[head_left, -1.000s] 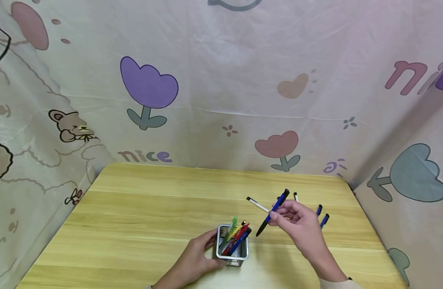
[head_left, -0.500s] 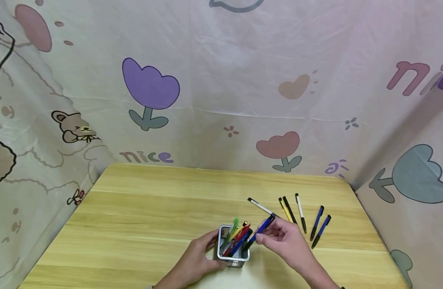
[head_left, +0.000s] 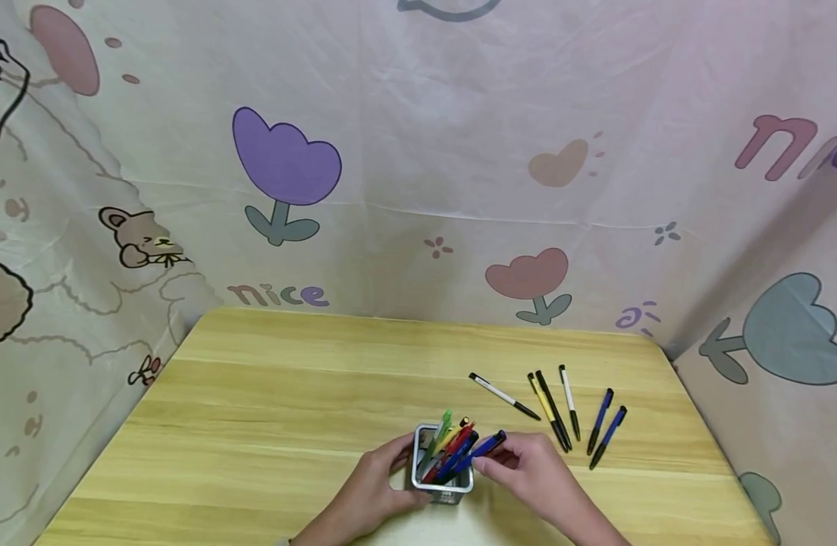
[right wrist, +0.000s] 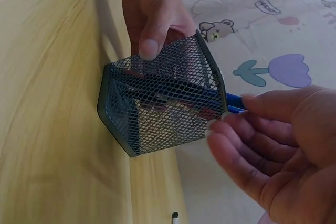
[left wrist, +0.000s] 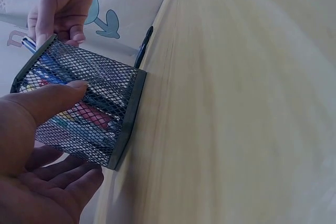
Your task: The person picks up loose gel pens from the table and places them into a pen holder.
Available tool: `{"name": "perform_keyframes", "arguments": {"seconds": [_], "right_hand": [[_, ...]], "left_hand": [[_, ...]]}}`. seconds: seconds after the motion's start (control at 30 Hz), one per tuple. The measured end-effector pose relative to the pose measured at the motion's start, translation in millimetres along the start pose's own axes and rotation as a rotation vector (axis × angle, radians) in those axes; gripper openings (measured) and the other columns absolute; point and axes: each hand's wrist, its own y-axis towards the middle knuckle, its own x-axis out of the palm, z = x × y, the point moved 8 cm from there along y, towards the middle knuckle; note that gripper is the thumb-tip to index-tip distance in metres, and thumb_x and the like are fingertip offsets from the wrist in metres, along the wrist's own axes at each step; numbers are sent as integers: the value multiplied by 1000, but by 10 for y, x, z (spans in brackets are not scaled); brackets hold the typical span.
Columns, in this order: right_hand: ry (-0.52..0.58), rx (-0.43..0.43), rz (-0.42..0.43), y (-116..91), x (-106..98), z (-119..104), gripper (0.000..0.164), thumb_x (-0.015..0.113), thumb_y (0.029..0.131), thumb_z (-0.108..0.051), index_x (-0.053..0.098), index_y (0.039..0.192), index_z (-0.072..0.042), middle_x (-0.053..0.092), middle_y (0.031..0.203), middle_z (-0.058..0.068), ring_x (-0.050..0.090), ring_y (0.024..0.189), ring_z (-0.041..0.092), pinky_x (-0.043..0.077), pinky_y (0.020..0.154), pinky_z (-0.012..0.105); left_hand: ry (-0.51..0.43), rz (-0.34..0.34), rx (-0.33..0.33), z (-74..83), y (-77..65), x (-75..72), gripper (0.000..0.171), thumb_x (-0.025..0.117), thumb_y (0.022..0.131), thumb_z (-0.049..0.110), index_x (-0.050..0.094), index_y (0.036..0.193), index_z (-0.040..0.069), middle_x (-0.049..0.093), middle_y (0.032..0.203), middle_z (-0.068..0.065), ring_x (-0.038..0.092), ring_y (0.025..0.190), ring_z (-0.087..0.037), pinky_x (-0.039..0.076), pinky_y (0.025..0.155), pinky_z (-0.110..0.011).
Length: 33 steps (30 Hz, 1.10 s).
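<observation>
A mesh pen holder point(head_left: 446, 497) with a square silver rim stands on the table in front of the person. The left hand point(head_left: 367, 485) grips it from the left, thumb on the near side, as the left wrist view also shows. Inside lean several pens: a green pen point(head_left: 445, 422), a yellow one, a red one and a blue one. The right hand point(head_left: 531, 470) pinches a blue pen point(head_left: 491, 444) near its black top end. That pen slants down into the holder, and in the right wrist view its blue barrel point(right wrist: 235, 99) sticks out past the rim beside the fingertips.
Right of the holder, a white pen point(head_left: 495, 390), a yellow pen point(head_left: 543, 400), a black pen point(head_left: 552, 406), a second white pen point(head_left: 568, 398) and two blue pens point(head_left: 599, 422) lie on the wooden table point(head_left: 275, 394). Printed cloth point(head_left: 405, 152) hangs behind and at both sides.
The right hand has moved left and down, bringing the blue pen from above the table into the holder, where it now sits deeper. The left hand stays on the holder.
</observation>
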Motion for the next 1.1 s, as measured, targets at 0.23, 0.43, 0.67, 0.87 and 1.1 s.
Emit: {"name": "perform_keyframes", "arguments": {"seconds": [0.23,0.43,0.67,0.87,1.1], "right_hand": [[-74,-68,-32,42,36,-73,9,76,93,-19,79,89,-11,78,83,-1,63,68,-7,59,59,15],[-93,-60,-45,44,-4,-42,6,76,93,-17,79,93,-11,78,86,-2,65,72,-6,60,63,15],[-230,-65,23,105,-163,12,7,78,90,-14,78,97,-11,78,89,-5,70,78,1,62,69,19],[-404,-45,130,212,-256,48,15,83,85,-11,78,99,-14,78,96,-3,73,86,12,64,76,27],[-501,-2,192,379,-293,257,19,82,84,-2,77,102,-6,77,99,7,73,88,19,64,73,31]], "left_hand": [[9,3,-9,-2,6,-9,84,89,76,13,49,149,-2,60,146,-22,61,133,-36,51,111,-27],[18,3,-9,4,6,-12,83,88,76,11,49,148,-4,61,145,-23,61,133,-37,51,110,-20],[17,1,-26,-3,18,-4,84,89,76,12,49,148,-3,61,144,-23,61,134,-37,52,111,-29],[18,4,-33,-10,15,-6,85,89,75,13,49,149,-2,61,145,-22,61,134,-37,51,111,-28],[36,7,-26,4,16,0,84,89,75,13,49,149,-1,61,146,-21,61,134,-35,51,112,-27]]}}
